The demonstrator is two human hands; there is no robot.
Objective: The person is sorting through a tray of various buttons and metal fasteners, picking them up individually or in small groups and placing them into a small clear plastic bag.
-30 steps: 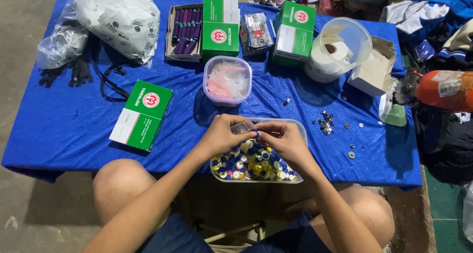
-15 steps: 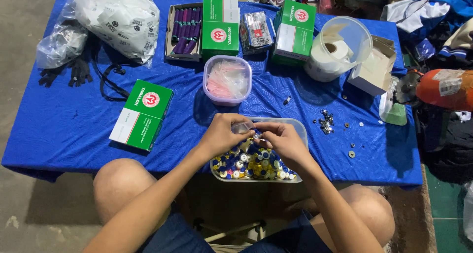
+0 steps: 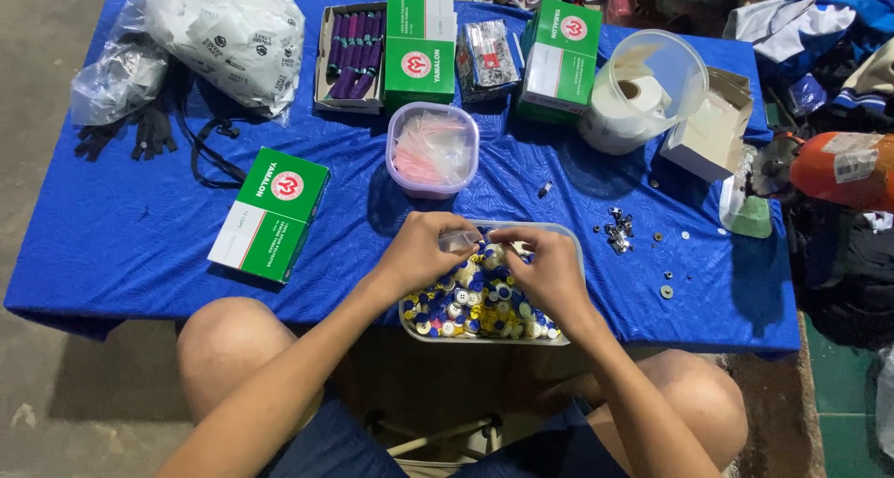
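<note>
cluttered blue table, concrete floor

The left hand and right hand hide part of the button tray; the pinched item is too small to tell

A low table covered with a blue cloth fills the centre of the head view. Bare grey concrete floor lies from 7 to 10 o'clock, stained and dusty. At 3 o'clock, beside the table edge, a heap of dark clothing and bags rests. At 4 o'clock, green floor tiles show. Lighting is even, casting soft shadows under the table.
</note>
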